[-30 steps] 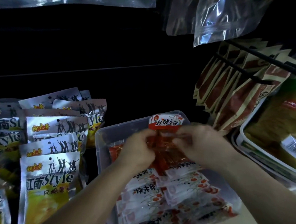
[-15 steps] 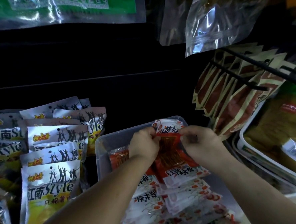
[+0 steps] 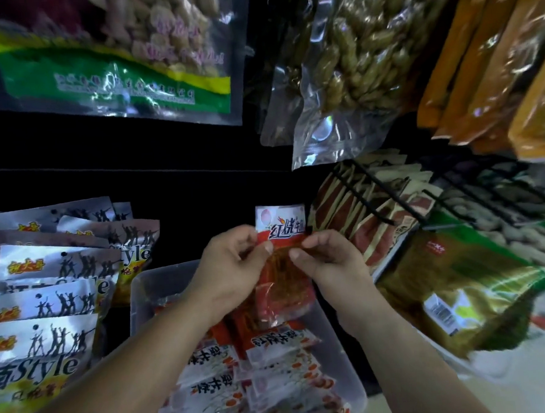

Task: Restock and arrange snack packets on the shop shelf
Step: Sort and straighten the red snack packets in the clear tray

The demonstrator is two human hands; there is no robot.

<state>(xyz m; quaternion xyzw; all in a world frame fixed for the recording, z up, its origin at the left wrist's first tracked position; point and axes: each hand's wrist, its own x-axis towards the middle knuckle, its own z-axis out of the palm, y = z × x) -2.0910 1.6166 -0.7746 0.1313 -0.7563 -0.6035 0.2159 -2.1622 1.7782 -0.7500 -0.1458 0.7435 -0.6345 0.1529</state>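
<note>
1. We are finding the left hand (image 3: 236, 267) and right hand (image 3: 330, 262) pinching the red packet (image 3: 280, 226) between curled fingers (image 3: 265, 247).
2. It is now riding higher than a moment ago, with the tray (image 3: 148, 287) below the fingers; we are judging placement as pending.

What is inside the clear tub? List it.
Overlapping red-and-white snack packets fill the clear tub. The left hand and right hand pinch one more packet over it. Forearms hide part of the pile; the tub's floor is covered.
</note>
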